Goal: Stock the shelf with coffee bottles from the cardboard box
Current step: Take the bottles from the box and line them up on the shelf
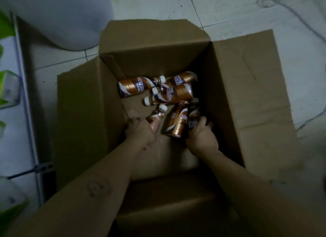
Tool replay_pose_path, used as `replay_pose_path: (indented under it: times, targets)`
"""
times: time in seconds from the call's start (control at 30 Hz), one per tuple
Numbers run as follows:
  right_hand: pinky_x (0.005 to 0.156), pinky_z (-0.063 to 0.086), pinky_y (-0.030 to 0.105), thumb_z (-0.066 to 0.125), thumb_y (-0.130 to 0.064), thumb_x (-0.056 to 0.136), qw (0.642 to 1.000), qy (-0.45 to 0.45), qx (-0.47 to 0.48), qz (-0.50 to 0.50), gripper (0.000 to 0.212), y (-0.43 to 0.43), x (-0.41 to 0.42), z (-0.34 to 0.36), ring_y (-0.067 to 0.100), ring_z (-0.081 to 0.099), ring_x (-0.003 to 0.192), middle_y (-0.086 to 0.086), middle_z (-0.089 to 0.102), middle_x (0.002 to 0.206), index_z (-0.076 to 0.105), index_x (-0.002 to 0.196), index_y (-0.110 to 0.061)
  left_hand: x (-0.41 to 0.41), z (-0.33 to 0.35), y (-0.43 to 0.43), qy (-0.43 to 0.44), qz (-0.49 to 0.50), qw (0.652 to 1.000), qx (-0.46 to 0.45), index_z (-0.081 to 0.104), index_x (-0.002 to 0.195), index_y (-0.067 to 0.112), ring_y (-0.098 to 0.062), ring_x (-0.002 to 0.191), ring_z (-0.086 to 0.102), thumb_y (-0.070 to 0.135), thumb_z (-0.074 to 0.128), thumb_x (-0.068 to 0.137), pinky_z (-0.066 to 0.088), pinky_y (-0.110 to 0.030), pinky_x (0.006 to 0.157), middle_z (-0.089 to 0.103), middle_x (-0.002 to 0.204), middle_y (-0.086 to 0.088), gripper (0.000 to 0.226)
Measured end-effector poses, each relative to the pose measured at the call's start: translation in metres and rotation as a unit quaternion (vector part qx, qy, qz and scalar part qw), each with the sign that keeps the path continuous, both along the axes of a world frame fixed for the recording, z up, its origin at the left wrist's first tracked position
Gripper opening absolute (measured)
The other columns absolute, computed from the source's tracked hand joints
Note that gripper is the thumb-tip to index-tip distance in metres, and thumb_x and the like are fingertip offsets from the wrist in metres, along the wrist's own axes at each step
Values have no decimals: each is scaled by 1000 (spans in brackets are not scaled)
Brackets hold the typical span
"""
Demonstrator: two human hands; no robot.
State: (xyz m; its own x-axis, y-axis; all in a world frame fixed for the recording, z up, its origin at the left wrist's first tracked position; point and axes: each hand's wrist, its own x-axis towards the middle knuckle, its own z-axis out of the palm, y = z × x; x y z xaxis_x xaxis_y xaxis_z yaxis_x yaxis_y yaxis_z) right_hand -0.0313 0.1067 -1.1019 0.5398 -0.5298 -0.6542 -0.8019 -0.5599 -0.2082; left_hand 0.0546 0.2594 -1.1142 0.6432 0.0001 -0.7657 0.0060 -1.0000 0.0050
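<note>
An open cardboard box point(234, 88) sits on the floor below me, flaps spread. Several brown-and-gold coffee bottles with white caps lie on its bottom, one at the far left point(134, 86). Both my arms reach down into the box. My left hand point(139, 130) is closed around a small bottle point(157, 118) whose white cap points away from me. My right hand point(202, 134) grips a dark-labelled bottle point(193, 120) at the box's right side, next to a gold bottle point(176, 122) that leans against it.
A shelf edge point(26, 102) with green-labelled goods runs down the left side. A large white rounded object point(58, 16) stands beyond the box at upper left. Tiled floor point(247, 8) surrounds the box.
</note>
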Motion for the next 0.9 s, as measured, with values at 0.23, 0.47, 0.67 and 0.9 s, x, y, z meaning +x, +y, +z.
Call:
replay_pose_path:
  times: [0.23, 0.47, 0.67, 0.9]
  targets:
    - [106, 39, 40, 81, -20, 72, 969, 170, 164, -74, 91, 13, -39, 2, 31, 46, 130, 13, 46, 141, 26, 145, -10, -80, 0, 5, 153, 283, 938, -130, 55, 119, 12, -22, 90, 64, 30, 86, 66, 55, -36, 75, 63, 111, -9, 64]
    - [62, 46, 27, 72, -22, 82, 943, 110, 277, -145, 23, 3, -39, 25, 14, 62, 79, 4, 65, 96, 60, 100, -15, -92, 31, 16, 176, 373, 891, -190, 46, 127, 16, -27, 108, 58, 28, 82, 72, 51, -41, 87, 58, 124, -10, 67]
    - [78, 54, 33, 80, -18, 73, 933, 35, 342, -112, 50, 4, -41, 120, 24, 68, 97, 9, 70, 108, 59, 118, -8, -82, 134, 22, 173, 340, 884, -271, 48, 125, 15, -19, 88, 62, 29, 83, 71, 50, -34, 62, 62, 109, -5, 66]
    - [91, 55, 47, 94, -43, 45, 922, -201, 328, 37, 86, 19, -33, 282, 24, 71, 98, 5, 72, 109, 59, 119, -16, -90, 301, 57, -44, 285, 863, -416, 56, 112, 18, -8, 76, 63, 22, 85, 70, 48, -20, 54, 66, 94, 3, 51]
